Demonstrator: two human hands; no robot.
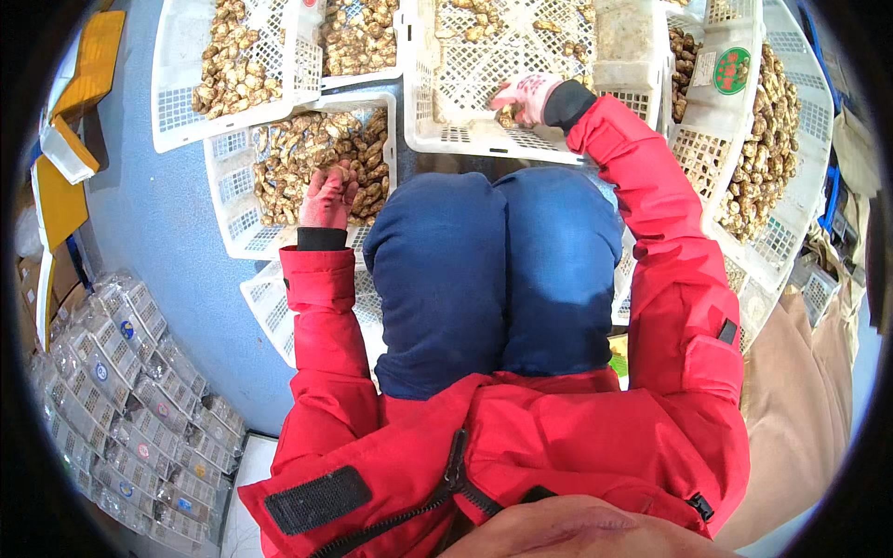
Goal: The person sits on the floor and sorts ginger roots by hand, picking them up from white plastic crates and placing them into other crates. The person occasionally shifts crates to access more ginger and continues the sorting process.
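Observation:
My left hand [328, 194], in a pink-coated glove, is over a white plastic crate [230, 240] heaped with knobbly tan-and-brown produce [293, 153], either mushrooms or tubers. Its fingers are curled at the heap; whether they grip a piece is unclear. Further right, my right hand [527, 96] wears a white-and-pink glove and reaches down inside the near end of a larger white crate [425, 132]. A lumpy brown piece [508, 117] shows beneath its curled fingers. A few loose pieces [481, 29] lie on that crate's lattice floor.
More white crates of produce stand at the upper left [174, 104] and right [760, 150]. Bagged, stacked crates [132, 418] are at the lower left, near yellow-and-white boards [63, 195]. Tan fabric [788, 418] hangs at the right. My knees [495, 265] are close to the crates.

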